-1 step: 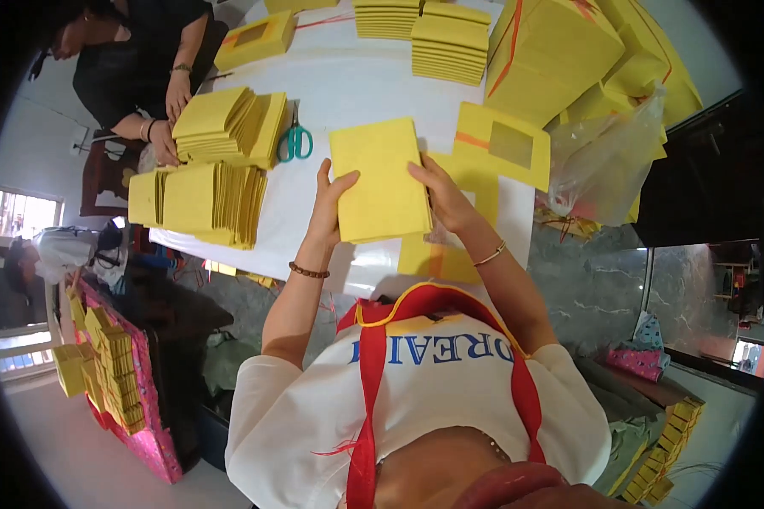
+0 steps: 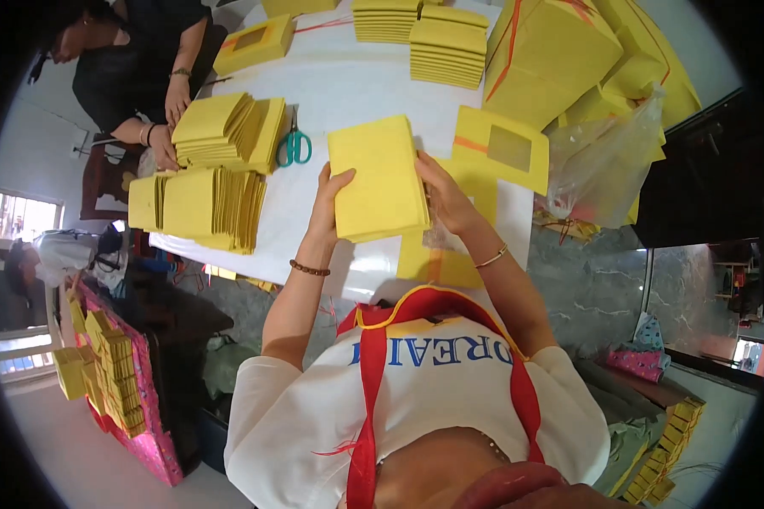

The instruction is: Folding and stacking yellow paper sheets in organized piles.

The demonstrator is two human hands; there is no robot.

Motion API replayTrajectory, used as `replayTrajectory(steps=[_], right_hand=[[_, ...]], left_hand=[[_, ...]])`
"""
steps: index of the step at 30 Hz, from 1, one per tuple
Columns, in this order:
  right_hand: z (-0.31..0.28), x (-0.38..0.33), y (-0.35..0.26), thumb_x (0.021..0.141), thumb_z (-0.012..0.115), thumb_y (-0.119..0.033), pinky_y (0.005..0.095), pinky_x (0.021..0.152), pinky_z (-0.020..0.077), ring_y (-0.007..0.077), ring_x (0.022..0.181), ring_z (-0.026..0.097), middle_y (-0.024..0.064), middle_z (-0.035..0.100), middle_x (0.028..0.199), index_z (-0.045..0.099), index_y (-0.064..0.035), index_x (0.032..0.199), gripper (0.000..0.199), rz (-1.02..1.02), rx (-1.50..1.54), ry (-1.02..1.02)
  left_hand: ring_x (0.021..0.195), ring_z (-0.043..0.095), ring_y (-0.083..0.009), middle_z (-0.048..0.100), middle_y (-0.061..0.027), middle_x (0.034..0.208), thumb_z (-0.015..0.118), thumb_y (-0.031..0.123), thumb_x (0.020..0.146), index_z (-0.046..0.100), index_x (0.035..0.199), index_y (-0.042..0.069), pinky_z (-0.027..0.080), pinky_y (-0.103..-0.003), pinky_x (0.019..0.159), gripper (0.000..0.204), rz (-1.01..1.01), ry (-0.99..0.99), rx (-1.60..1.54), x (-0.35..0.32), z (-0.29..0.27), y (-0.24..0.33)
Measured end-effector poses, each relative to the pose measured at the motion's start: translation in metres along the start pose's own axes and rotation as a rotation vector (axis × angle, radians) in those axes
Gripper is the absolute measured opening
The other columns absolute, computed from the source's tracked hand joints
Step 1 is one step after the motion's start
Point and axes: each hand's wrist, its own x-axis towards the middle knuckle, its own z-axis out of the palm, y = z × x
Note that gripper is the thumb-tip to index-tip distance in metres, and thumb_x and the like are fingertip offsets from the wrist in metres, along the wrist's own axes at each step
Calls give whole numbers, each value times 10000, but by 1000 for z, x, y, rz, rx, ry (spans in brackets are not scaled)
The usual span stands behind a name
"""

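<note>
Between my two hands is a thick block of yellow paper (image 2: 375, 182), held above the white table. My left hand (image 2: 331, 193) grips its left edge, thumb on the top face and the other fingers mostly hidden. At the right edge is my right hand (image 2: 443, 195), its thumb along the side and its fingers partly hidden behind the block. Teal-handled scissors (image 2: 294, 148) lie left of the block. Beneath and right of it are flat yellow pieces, one with a rectangular window (image 2: 501, 148) and an orange strip.
Stacks of folded yellow paper (image 2: 208, 204) stand at the left, where another person's hands (image 2: 165, 144) rest. More yellow stacks (image 2: 448, 51) sit at the far side. Large yellow bundles (image 2: 552, 55) and a clear plastic bag (image 2: 607, 161) occupy the right end of the white table (image 2: 356, 85).
The block of paper has tilted slightly, showing more of its right side. My right thumb has shifted off the top face towards that side.
</note>
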Motion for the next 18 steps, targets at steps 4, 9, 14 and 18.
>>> replayTrajectory(steps=[4,9,14,18], right_hand=[[-41,0,5,908,485,-414,320,933,366,182,1164,445,47,485,1255,316,-93,1372,589,-233,-106,69],[-83,-36,7,892,545,-218,301,842,398,164,1052,515,61,525,1211,444,-73,1302,446,-234,-72,425],[-140,-91,31,882,573,-161,287,824,428,156,946,557,54,583,1075,515,-30,1218,365,-435,-371,818],[-164,-117,63,877,577,-142,305,855,419,159,973,539,60,570,1089,533,-20,1189,338,-406,-521,968]], left_hand=[[976,596,-232,605,-116,1083,517,253,877,512,1162,9,481,-359,873,375,-132,-20,-205,56,8,-8],[1014,572,-248,585,-122,1121,502,266,879,496,1171,-2,468,-370,882,397,-84,0,-253,130,13,-16],[1016,570,-256,585,-110,1114,506,314,869,485,1179,10,465,-385,874,435,10,29,-208,192,14,7],[1037,556,-261,577,-91,1142,485,296,873,492,1189,54,446,-413,895,398,107,122,-308,265,-4,10]])
